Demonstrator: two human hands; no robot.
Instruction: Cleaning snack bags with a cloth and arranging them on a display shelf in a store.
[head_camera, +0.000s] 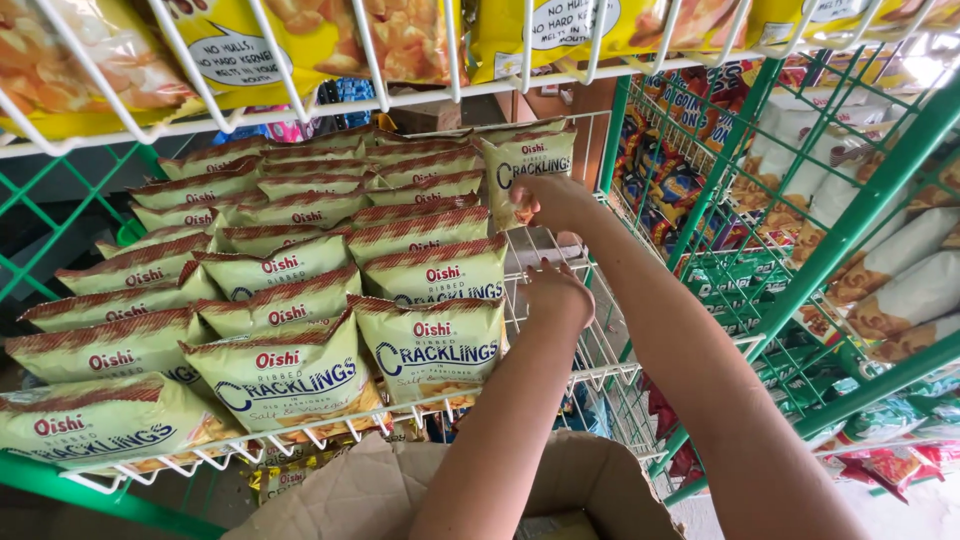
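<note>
On a white wire shelf (560, 345) framed in green, rows of pale yellow snack bags (285, 300) with red-striped tops, lying overlapped from front edge to back, filling the left and middle columns. At the right side of that shelf, a bare strip of wire, open from front to near the back. Above, another white wire shelf (300, 105) loaded with bright yellow bags (240, 40) hanging over its edge. To the right, a green wire rack (850, 215) stacked with white packets (900, 270) and red and blue ones deeper in. Below, at the bottom edge, an open cardboard box (370, 490), flaps up, just under the front of the shelf. Over the box, two bare forearms reaching up and forward. At the far end of the bare strip, one bag (525, 165) standing upright, touching the back row, pinched at its right edge by the right hand (550, 200), fingers closed on it. Nearer, over the bare wire just beside the middle column, the left hand (557, 295), seen from the back, fingers curled down narrow, touching or nearly touching the wire; whether anything is held underneath cannot be told.
</note>
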